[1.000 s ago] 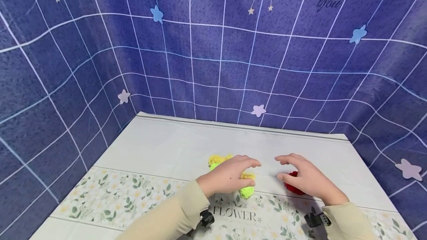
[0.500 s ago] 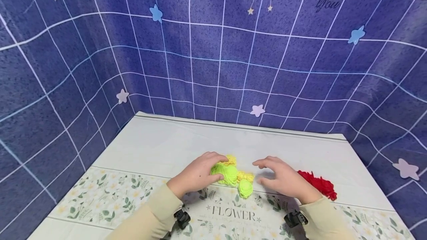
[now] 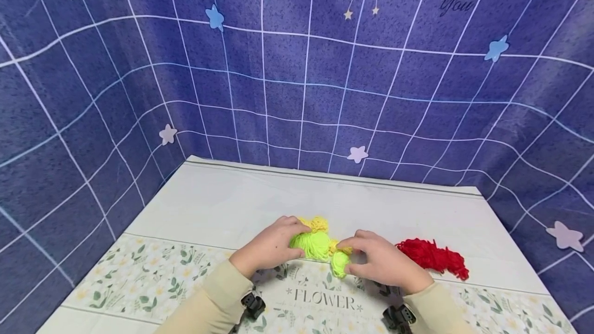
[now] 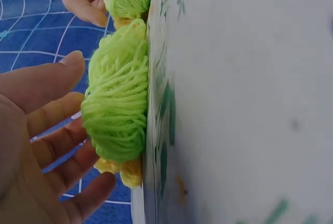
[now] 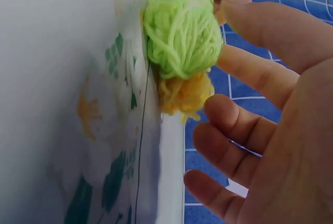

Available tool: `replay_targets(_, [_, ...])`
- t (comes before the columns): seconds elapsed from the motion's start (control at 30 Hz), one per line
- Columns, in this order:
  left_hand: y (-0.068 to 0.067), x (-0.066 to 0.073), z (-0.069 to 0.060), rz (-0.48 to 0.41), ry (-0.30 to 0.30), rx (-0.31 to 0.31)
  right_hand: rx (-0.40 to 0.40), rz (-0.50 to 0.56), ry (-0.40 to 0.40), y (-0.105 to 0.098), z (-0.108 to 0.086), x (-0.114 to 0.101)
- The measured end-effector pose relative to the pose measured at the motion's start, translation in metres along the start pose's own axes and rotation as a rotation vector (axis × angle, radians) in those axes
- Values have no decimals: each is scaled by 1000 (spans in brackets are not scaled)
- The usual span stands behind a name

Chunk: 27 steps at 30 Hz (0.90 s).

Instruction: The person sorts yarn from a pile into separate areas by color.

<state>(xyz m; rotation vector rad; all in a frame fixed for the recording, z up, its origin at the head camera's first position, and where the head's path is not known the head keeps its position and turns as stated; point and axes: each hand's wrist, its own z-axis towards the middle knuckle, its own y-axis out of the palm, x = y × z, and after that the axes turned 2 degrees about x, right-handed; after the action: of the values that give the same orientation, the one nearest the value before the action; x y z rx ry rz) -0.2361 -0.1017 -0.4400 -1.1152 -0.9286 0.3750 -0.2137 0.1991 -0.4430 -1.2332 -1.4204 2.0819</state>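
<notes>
Reach looks done, grasp pending.
Left hand (image 3: 269, 245) relaxed by big green ball (image 3: 314, 246), right hand (image 3: 382, 262) ungripped at small green ball (image 3: 340, 265); red yarn (image 3: 436, 256) toward right edge of worktop (image 3: 223, 195), balls nearer middle.

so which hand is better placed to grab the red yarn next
Probably the right hand: the red yarn lies near its wrist, while the left hand is farther off, beside the larger green bundle.
</notes>
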Motion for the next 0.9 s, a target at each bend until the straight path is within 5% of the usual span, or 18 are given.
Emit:
replay_targets(0.57, [9,-9,4,-33,-52,-54,-128,168,11,9,2,1])
replay_targets(0.9, [11,-12,6,-76,-73,-109,-147,155,14,15,1,4])
